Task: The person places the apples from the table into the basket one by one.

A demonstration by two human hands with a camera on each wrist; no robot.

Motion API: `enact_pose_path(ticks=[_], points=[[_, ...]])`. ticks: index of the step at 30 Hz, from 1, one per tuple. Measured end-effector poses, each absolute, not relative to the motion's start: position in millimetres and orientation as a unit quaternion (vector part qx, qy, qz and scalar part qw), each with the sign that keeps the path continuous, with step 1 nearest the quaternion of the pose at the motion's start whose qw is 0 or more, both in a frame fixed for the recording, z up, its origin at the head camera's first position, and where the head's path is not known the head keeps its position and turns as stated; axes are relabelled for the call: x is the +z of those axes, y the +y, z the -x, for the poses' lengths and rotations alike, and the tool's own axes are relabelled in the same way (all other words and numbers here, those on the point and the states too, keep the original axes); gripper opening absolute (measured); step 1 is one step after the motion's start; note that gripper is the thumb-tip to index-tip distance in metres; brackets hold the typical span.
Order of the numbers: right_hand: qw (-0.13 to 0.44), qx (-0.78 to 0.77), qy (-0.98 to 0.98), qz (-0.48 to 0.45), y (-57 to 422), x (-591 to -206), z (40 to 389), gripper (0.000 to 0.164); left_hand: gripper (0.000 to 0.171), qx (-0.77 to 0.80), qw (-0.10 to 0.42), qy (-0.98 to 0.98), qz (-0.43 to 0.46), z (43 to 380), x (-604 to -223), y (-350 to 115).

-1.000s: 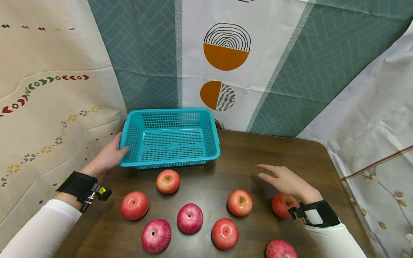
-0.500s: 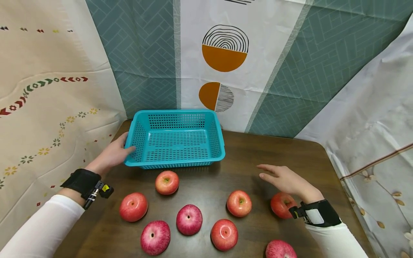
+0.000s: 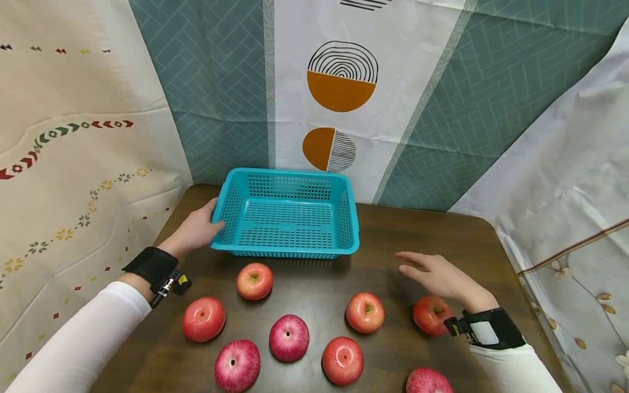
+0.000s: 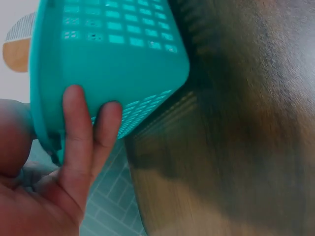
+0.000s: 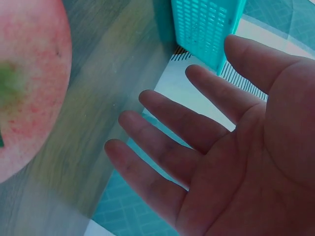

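A turquoise plastic basket [image 3: 287, 215] with slotted walls stands at the back left of the table, with nothing inside it. My left hand [image 3: 196, 226] grips its left rim, thumb over the inner side. In the left wrist view, fingers [image 4: 76, 118] press against the basket's outer wall [image 4: 123, 69]. My right hand [image 3: 439, 275] hovers over the right side of the table, palm facing left, fingers spread and holding nothing. Nearest to it is a red apple [image 3: 428, 316] below the wrist, and an apple [image 5: 29, 93] looms large in the right wrist view.
Several more apples lie scattered in front: a light red apple [image 3: 254, 281] just before the basket, a red apple [image 3: 203, 319] at left, dark pink apples [image 3: 289, 338], and red apples [image 3: 365, 312] near the middle. Patterned cloths [image 3: 339, 93] hang around the brown wooden table [image 3: 393, 229].
My left hand has slid the basket to the right along the back of the table. The right hand and the apples have stayed about where they were.
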State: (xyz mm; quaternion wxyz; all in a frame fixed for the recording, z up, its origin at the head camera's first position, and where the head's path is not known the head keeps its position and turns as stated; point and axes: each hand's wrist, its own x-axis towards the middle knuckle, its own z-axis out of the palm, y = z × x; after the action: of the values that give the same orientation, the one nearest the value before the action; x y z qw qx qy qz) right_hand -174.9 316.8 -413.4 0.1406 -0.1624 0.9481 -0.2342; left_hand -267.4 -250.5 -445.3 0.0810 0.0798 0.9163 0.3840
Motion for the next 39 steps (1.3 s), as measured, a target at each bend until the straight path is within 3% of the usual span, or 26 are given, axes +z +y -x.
enact_pose_path(ticks=[7,31,39], points=[[0.137,-0.24,0.95,0.145,324.6,-414.1,171.6,0.054,0.075,0.379,0.057,0.92,-0.082,277.5,-448.5,-229.6],[0.111,-0.246,0.956,0.117,352.5,-419.7,138.0,0.051,0.072,0.41,0.049,0.906,-0.092,287.6,-461.2,-177.0],[0.119,-0.251,0.955,0.102,354.8,-428.7,130.8,0.055,0.075,0.432,0.08,0.895,-0.071,287.1,-464.4,-166.3]])
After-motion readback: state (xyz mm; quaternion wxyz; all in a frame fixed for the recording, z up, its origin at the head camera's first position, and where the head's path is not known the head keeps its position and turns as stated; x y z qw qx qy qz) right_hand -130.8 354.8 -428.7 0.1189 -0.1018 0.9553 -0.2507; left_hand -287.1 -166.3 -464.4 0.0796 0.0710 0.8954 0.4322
